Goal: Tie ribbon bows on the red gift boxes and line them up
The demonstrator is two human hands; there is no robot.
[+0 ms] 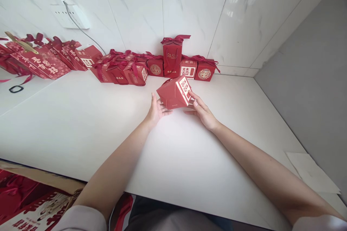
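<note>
A red gift box (173, 94) with a white panel of red lettering is held tilted just above the white table, its dark cord handle toward the back. My left hand (156, 111) supports it at the lower left, thumb raised and fingers partly hidden beneath it. On the other side, my right hand (204, 112) grips the box by its white-panelled end, with fingertips on the panel. Behind the held box, a tall red box with a ribbon bow (172, 57) stands among several smaller ribbon-tied boxes (155, 67).
Red gift bags (40, 61) stand at the left near a black loop (16, 88). A tiled wall (141, 7) with a socket and cable (72, 16) backs the white table (176, 162). White paper (311, 173) lies at right; a box of red packaging (29, 202) sits lower left.
</note>
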